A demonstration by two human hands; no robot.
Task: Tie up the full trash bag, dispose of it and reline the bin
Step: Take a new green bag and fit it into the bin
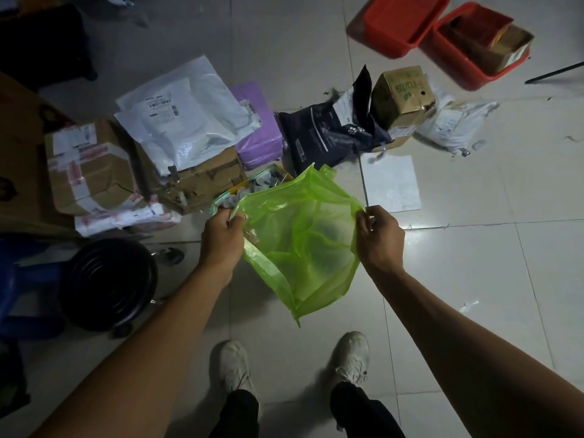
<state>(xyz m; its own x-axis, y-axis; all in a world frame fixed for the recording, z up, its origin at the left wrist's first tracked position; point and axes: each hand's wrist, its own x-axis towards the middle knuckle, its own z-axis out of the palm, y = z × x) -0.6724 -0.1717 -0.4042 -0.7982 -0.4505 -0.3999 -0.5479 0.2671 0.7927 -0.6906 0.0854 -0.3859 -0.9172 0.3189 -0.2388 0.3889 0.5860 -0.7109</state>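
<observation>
At far left on the floor, black bin [109,284] stands unlined, beside a blue stool [19,279]. Left hand [222,233] pinches one edge of the green bag [300,248], right hand [380,237] pinches the opposite edge; bag hangs btwn them over the tiles, mouth part-spread. Looks like the reline step. Next: open mouth fully, carry left, fit over bin rim w/o tearing.

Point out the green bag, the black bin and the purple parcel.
green bag [300,245], head view, middle of the translucent film.
black bin [110,281], head view, ribbed inner wall.
purple parcel [260,137], head view, top face.
</observation>
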